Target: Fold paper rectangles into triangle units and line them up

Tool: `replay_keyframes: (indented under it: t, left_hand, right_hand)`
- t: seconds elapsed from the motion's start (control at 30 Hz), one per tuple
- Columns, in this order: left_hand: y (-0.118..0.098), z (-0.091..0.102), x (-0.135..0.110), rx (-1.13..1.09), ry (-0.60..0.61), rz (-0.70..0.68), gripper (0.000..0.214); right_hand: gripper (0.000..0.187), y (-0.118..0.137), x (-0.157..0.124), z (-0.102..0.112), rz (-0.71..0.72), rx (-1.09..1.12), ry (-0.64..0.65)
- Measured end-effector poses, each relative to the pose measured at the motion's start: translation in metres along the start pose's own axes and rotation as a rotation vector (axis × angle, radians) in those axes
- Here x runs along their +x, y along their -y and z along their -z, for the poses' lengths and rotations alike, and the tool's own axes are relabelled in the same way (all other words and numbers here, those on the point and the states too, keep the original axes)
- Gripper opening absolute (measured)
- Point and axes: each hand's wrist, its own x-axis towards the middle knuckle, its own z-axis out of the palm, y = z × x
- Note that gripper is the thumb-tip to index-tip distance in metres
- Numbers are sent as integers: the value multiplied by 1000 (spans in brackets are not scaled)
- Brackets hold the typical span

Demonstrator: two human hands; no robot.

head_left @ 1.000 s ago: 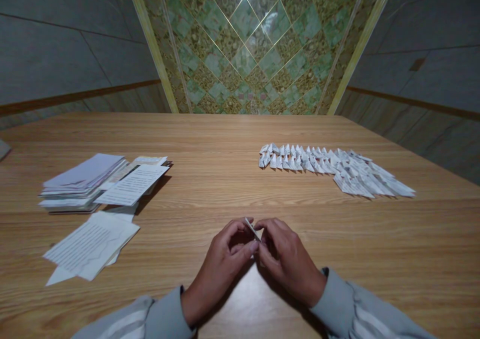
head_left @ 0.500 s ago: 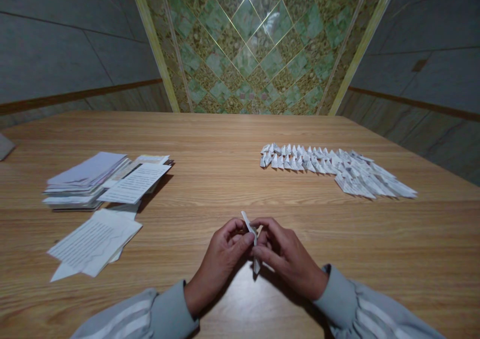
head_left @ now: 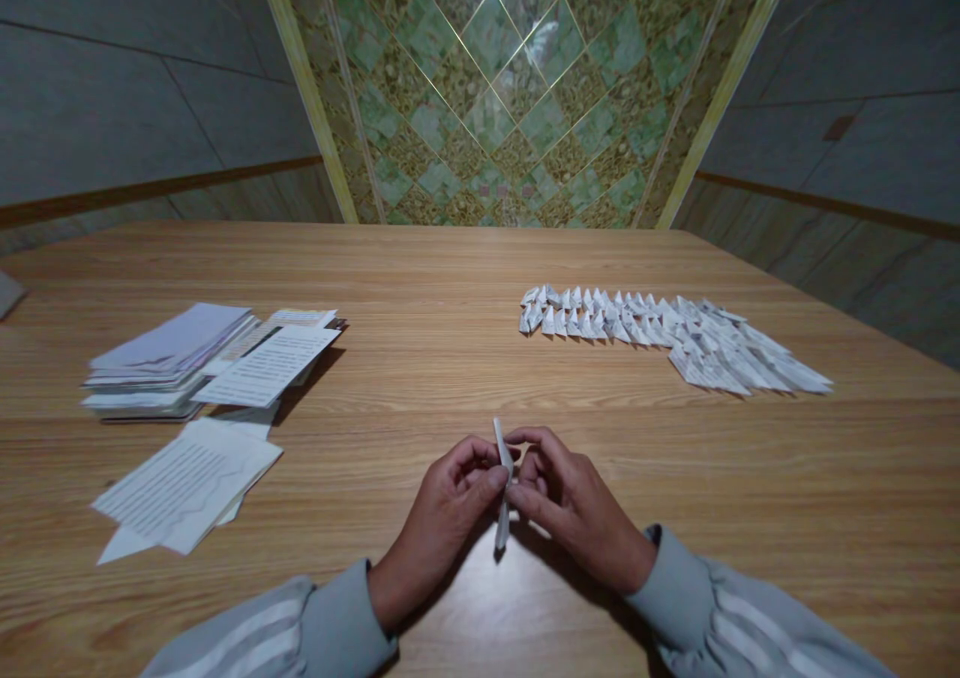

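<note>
A narrow piece of folded paper (head_left: pixel 502 533) is held edge-on above the table, close to me. My left hand (head_left: pixel 459 493) pinches it from the left, thumb on the near face and fingers curled behind. From the right, my right hand (head_left: pixel 574 503) has its thumb against the paper and its forefinger arched over near the top. The fingers of both hands are closed around the paper's middle, so part of it is hidden. How the paper is folded on its far side cannot be seen.
Rows of folded paper pieces (head_left: pixel 600 326) lie at the right on the wooden table (head_left: pixel 420 288). Longer folded strips (head_left: pixel 742 360) overlap beside them. At the left stand a stack of paper (head_left: pixel 169 343) and loose printed sheets (head_left: pixel 184 483). A tiled wall rises behind.
The folded paper has turned slightly between my fingers: its top has moved right and its lower end left. My hands stay in nearly the same place.
</note>
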Motion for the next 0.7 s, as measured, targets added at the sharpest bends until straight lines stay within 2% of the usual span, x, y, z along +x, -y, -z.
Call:
replay_keyframes:
  t: [0.5, 0.7]
  left_hand:
    - [0, 1, 0, 85, -41, -6, 22]
    - [1, 2, -3, 242, -21, -66, 15]
  right_hand:
    - [32, 3, 1, 1, -37, 5, 0]
    - [34, -3, 0, 2, -42, 124, -16]
